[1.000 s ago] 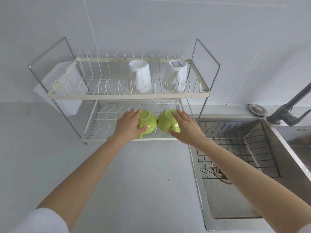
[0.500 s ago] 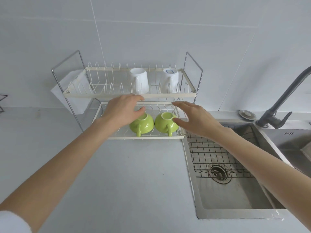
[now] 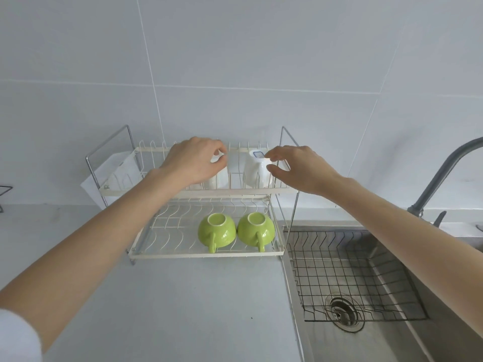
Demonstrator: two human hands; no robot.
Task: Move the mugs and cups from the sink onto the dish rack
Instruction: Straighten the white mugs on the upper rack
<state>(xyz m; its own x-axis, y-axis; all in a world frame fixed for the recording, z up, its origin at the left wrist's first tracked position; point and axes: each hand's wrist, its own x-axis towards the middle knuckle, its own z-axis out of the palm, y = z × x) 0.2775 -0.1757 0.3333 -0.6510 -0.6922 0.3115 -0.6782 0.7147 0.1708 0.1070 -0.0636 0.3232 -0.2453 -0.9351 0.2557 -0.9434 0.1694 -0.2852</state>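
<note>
Nearest you, two green cups (image 3: 216, 231) are sitting upside down on the dish rack (image 3: 209, 253) lower tier, at 12 o'clock. Above them, your left hand (image 3: 193, 160) is curling loosely over one white mug (image 3: 218, 176), grip unclear. At 1 o'clock, your right hand (image 3: 300, 165) is hovering open-fingered beside the other mug (image 3: 254, 168), holding nothing.

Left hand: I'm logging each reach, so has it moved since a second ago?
Yes. The left hand has risen from the green cup on the dish rack lower tier to the upper tier's white mug.
</note>
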